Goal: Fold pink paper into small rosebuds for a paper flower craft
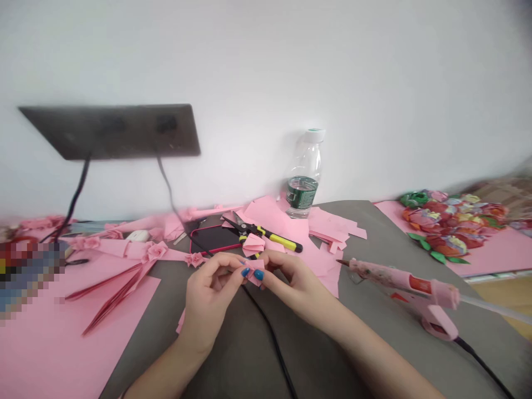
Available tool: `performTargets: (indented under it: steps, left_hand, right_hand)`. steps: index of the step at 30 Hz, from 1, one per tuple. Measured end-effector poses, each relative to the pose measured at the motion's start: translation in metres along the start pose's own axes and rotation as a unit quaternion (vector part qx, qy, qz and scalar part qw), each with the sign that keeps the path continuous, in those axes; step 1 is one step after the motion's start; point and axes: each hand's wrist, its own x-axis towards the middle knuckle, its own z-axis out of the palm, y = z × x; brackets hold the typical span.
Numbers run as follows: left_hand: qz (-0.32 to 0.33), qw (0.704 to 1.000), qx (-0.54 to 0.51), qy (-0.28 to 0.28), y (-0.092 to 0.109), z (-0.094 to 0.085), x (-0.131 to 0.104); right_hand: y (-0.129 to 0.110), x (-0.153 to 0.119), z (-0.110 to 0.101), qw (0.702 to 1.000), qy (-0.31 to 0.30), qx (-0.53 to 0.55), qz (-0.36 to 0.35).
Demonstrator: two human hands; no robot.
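Both thumbs press on a small folded piece of pink paper at the middle of the view. My left hand pinches its left side, and my right hand pinches its right side. The fingers behind the paper are partly hidden. Just beyond my hands lie pliers with yellow and black handles, a pink folded paper piece and a phone with a red-pink edge. A black cable runs under my hands toward the front of the grey table.
A pink glue gun with its glue stick lies at right. Beyond stands a clear bottle with a green label. Pink sheets and paper roses are scattered about. Colourful paper flowers sit far right. A socket panel is on the wall.
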Motion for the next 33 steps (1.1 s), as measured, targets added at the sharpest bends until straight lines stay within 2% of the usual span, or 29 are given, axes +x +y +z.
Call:
performTargets:
  steps: [7,17,25,29,33]
  left_hand:
    - [0.017,0.999,-0.029,0.002,-0.0012,0.0015,-0.0001]
    - [-0.084,0.99,-0.108,-0.022,-0.0097,-0.0016,0.0023]
    - [-0.08,0.993,-0.084,-0.026,-0.0082,-0.0016,0.0021]
    - [-0.095,0.989,-0.108,-0.039,-0.0076,0.0,0.0009]
    - [-0.078,0.986,-0.136,-0.056,-0.0064,0.0022,0.0017]
  right_hand:
    - [0.0017,-0.001,0.0024,1.0,0.006,0.012,-0.001]
    - [0.0031,-0.0003,0.0028,1.0,0.025,0.0,-0.014]
    - [0.0065,0.0001,0.0019,0.998,0.053,-0.012,-0.021]
    - [0.0049,-0.0007,0.0013,0.998,0.043,-0.025,-0.024]
    - [0.0039,-0.0006,0.0013,0.999,0.035,-0.029,-0.025]
